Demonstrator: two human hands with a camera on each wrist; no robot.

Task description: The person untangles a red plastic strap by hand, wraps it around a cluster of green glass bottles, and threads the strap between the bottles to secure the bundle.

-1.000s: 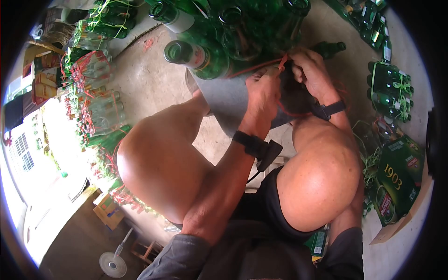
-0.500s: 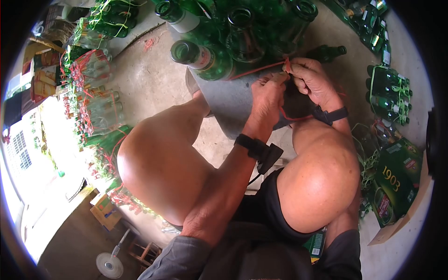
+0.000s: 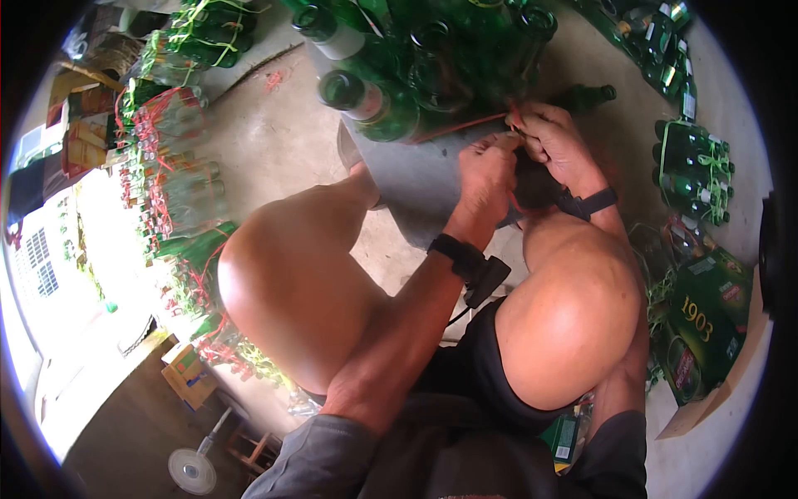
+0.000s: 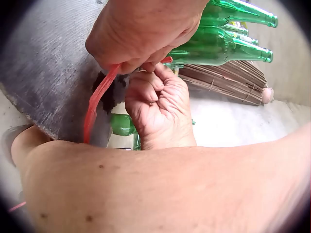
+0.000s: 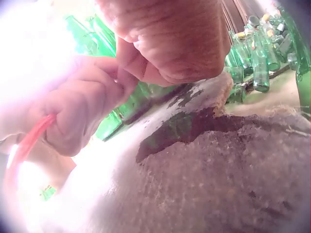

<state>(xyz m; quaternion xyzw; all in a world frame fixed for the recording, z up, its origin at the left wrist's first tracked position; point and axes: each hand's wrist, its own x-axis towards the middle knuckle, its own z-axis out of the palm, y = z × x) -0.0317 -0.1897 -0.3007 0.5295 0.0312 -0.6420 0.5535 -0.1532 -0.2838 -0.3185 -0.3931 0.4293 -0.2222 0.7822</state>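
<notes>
Green glass bottles (image 3: 432, 75) stand grouped on a grey board (image 3: 416, 170), with red twine (image 3: 465, 127) stretched along their near side. At the group's near right corner my left hand (image 3: 489, 179) pinches the twine with curled fingers. Just beside it, my right hand (image 3: 561, 145) holds twine between thumb and fingers, the fingertips of both nearly touching. In the left wrist view a strand of red twine (image 4: 99, 102) hangs from my left hand (image 4: 146, 34), and my right hand (image 4: 163, 109) is below. The exact crossing of the strands is hidden by fingers.
One green bottle (image 3: 586, 97) lies beyond my right hand. Tied bottle bundles (image 3: 697, 170) and a green carton (image 3: 706, 320) are at the right; more bundles (image 3: 179, 125) line the left. A fan (image 3: 191, 470) stands at the lower left. My bent knees flank the board.
Both hands have shifted slightly down from the bottles, the left also to the right, still holding the twine. The view has shifted a little, moving the bottles rightward in it.
</notes>
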